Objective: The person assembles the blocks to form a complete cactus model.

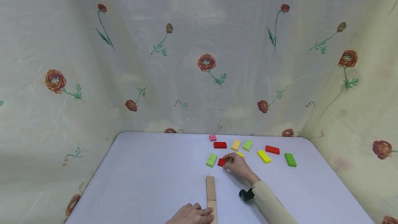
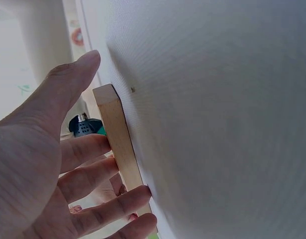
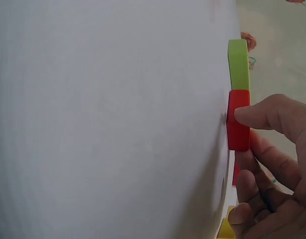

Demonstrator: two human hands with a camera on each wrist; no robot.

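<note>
My right hand (image 1: 237, 166) pinches a red block (image 1: 221, 162), the thumb pressed on one face in the right wrist view and fingers behind it. A light green block (image 1: 211, 160) lies just left of that red block. At the bottom of the head view, my left hand (image 1: 194, 214) rests its fingers on the nearer of two plain wooden blocks (image 1: 212, 204). Its thumb stands apart from the wood in the left wrist view, with the fingers stretched along the side. The farther wooden block (image 1: 210, 188) lies end to end with the nearer one, in a line.
Toward the table's back lie a pink block (image 1: 212, 138), red blocks (image 1: 220, 145), an orange-yellow block (image 1: 236, 145), another light green block (image 1: 247, 145), yellow blocks (image 1: 264, 156) and a dark green block (image 1: 290, 159). A black device (image 1: 246, 195) sits at my right wrist. Flowered cloth surrounds the white table.
</note>
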